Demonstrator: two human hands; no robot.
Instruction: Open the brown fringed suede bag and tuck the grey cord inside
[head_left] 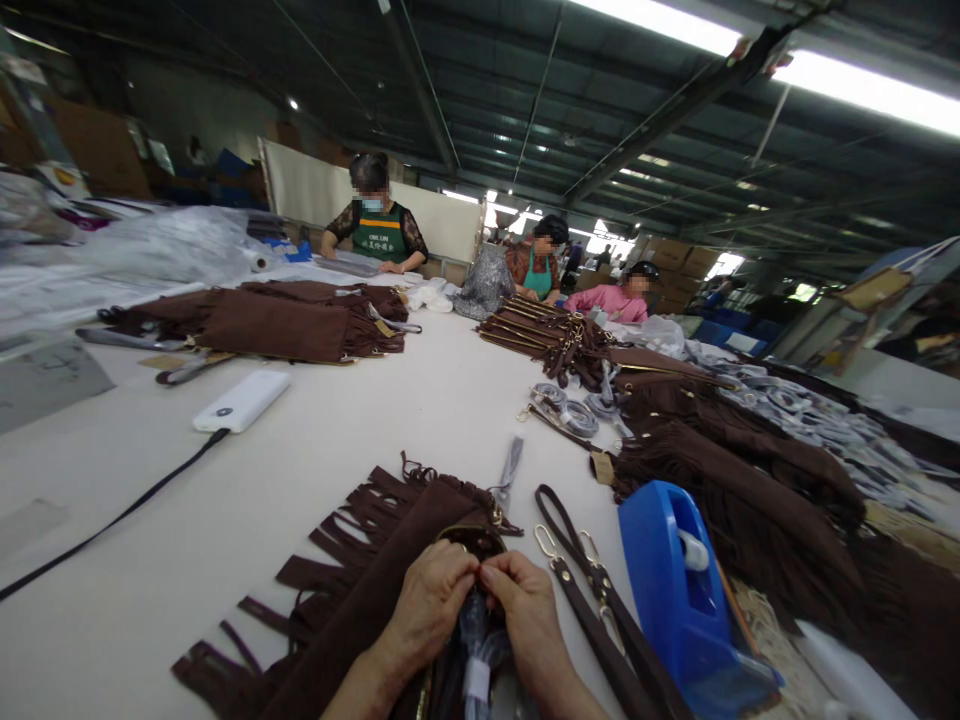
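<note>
A brown fringed bag [375, 580] lies on the table right in front of me, its zipped opening spread under my hands. My left hand [431, 595] and my right hand [525, 605] meet at the opening, fingers pinched together. Whatever is between the fingertips is too small to make out. Just below them, a plastic-wrapped strap bundle with a white band [477, 678] shows between my wrists. Another wrapped piece [510, 470] stands off the bag's far end. To the right of my right hand lie dark brown straps with gold clasps [600, 590].
A blue tape dispenser [675, 590] stands at the right. White power bank [241, 400] with a black cable lies left. Brown bags are piled at back left [277, 322], back centre [544, 330] and right [720, 470]. Several people work beyond the table.
</note>
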